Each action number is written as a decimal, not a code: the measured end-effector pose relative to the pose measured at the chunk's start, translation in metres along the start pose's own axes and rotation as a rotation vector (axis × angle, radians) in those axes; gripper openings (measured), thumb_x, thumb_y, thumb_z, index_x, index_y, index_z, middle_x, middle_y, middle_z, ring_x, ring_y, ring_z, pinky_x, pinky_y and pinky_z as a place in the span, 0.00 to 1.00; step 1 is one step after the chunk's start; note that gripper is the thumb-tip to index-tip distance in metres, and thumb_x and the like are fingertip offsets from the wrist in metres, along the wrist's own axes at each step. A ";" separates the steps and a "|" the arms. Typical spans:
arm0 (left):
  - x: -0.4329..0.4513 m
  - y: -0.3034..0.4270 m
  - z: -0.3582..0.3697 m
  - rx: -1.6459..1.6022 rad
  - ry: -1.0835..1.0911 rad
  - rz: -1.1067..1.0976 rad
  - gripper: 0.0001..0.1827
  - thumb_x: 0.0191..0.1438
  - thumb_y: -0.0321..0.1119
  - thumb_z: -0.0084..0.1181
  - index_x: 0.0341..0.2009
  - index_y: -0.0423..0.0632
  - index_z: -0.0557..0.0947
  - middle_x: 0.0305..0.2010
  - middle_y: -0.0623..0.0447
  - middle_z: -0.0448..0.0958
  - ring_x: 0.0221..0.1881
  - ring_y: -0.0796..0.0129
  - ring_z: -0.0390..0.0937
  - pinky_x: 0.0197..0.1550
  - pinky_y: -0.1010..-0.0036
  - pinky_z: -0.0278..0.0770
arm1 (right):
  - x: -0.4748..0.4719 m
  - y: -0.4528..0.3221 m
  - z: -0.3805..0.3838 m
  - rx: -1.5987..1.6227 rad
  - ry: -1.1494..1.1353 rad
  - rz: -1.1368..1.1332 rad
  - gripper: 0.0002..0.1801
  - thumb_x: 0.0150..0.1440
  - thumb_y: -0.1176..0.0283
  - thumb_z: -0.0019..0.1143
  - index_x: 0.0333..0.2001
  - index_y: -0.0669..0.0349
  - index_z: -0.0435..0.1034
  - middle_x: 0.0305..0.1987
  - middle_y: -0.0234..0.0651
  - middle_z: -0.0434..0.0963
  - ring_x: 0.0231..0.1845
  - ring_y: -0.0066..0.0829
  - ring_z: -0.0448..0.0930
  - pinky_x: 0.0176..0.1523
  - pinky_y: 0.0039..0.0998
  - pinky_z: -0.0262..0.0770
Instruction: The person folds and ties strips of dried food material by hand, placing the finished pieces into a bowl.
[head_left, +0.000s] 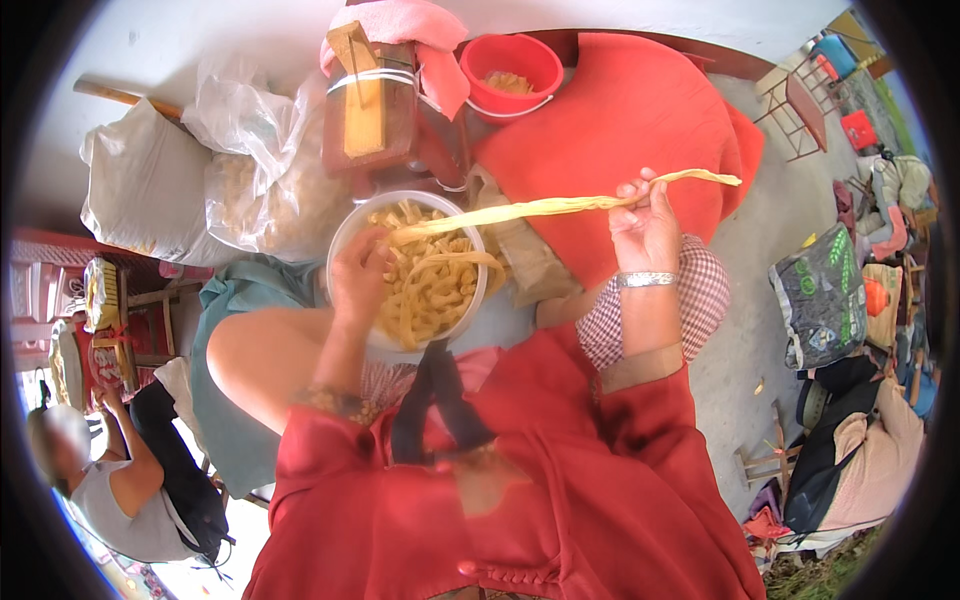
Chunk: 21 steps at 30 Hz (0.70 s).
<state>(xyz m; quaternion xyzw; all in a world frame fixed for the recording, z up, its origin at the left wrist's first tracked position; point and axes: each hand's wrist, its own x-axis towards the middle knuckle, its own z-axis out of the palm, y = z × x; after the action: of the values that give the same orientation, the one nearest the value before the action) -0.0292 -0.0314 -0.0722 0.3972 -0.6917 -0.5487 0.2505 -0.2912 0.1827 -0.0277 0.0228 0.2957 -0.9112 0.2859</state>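
Observation:
A long pale yellow fibrous strip (525, 211) is stretched between my hands. My right hand (645, 217), with a silver bracelet at its wrist, pinches the strip near its right end, and a short tail sticks out beyond the fingers. My left hand (364, 270) holds the other end over a white round tub (481, 281). Inside the tub lie many knotted or folded yellow-brown strips (427, 289), and one loop hangs over its right rim. The tub rests between my legs. What exactly the strips are made of cannot be told.
A wooden block (365, 112) is tied with white cord onto a dark red stand. Beside it are a red bucket (511, 75), a red cloth or sheet (622, 135), clear plastic bags (262, 187) and a white sack (146, 184). Other people sit at the left and right.

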 end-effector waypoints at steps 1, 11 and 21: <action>0.002 -0.005 -0.001 0.020 0.027 0.017 0.14 0.52 0.24 0.50 0.45 0.39 0.78 0.26 0.54 0.78 0.25 0.76 0.71 0.29 0.80 0.70 | -0.001 -0.002 0.001 -0.004 0.000 0.006 0.14 0.64 0.61 0.40 0.43 0.61 0.66 0.31 0.28 0.67 0.35 0.24 0.69 0.24 0.17 0.65; 0.008 -0.028 -0.012 0.683 0.431 0.473 0.13 0.51 0.27 0.53 0.43 0.40 0.78 0.37 0.43 0.78 0.39 0.60 0.76 0.43 0.68 0.73 | 0.001 -0.015 0.020 -0.078 -0.115 -0.095 0.18 0.63 0.53 0.40 0.38 0.57 0.65 0.25 0.25 0.62 0.28 0.24 0.67 0.25 0.22 0.62; -0.044 0.076 0.046 -0.974 -0.361 -0.538 0.23 0.65 0.45 0.36 0.45 0.35 0.71 0.36 0.45 0.77 0.39 0.62 0.76 0.44 0.67 0.75 | -0.091 0.078 0.069 -0.094 -0.469 0.340 0.23 0.66 0.53 0.31 0.33 0.61 0.65 0.20 0.27 0.61 0.24 0.25 0.67 0.23 0.24 0.66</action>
<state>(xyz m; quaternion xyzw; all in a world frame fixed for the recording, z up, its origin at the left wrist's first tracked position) -0.0608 0.0369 -0.0083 0.2980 -0.2662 -0.9068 0.1343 -0.1645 0.1392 0.0078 -0.1526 0.2551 -0.8158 0.4960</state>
